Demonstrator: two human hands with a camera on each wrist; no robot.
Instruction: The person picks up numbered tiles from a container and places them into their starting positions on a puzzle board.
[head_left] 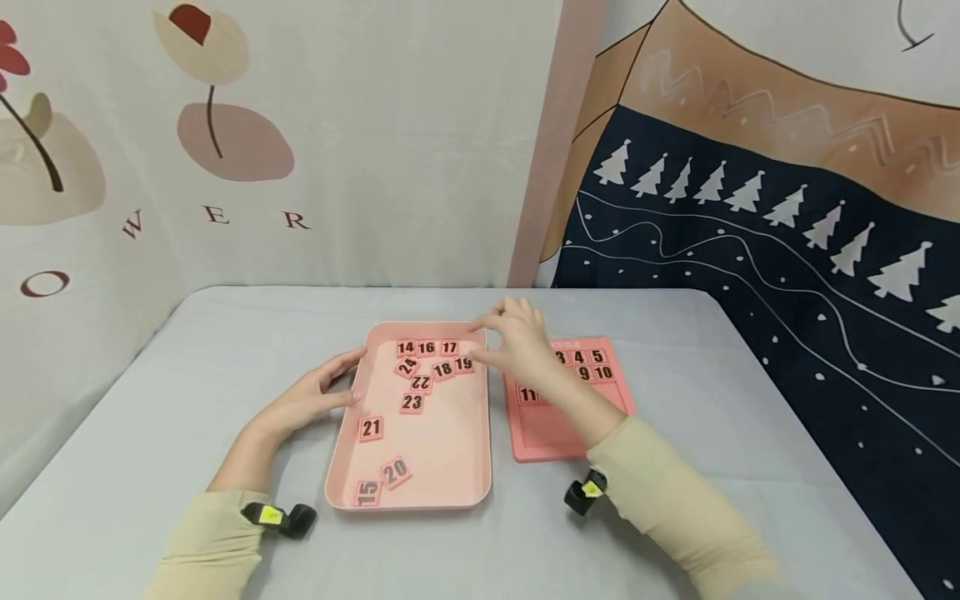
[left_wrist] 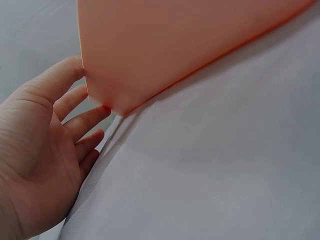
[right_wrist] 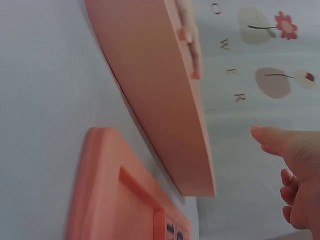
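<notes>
A pink tray [head_left: 431, 467] lies on the table with several numbered tiles scattered in it, among them tile 19 [head_left: 463, 364], tile 23 [head_left: 412, 403] and tile 20 [head_left: 396, 472]. My left hand [head_left: 303, 404] touches the tray's left wall with spread fingertips, also seen against the tray wall [left_wrist: 150, 45] in the left wrist view. Above the tray's upper right edge hovers my right hand [head_left: 517, 342], thumb and index finger apart near tile 19. No tile shows between those fingers. To the right lies a pink number board [head_left: 551, 437], partly hidden by my right forearm.
Tiles such as 5 [head_left: 597, 356], 10 [head_left: 603, 372] and 11 [head_left: 528, 395] sit in rows in the board's upper part. A pale cloth [head_left: 712, 358] covers the table. Behind it hang printed curtains [head_left: 390, 150].
</notes>
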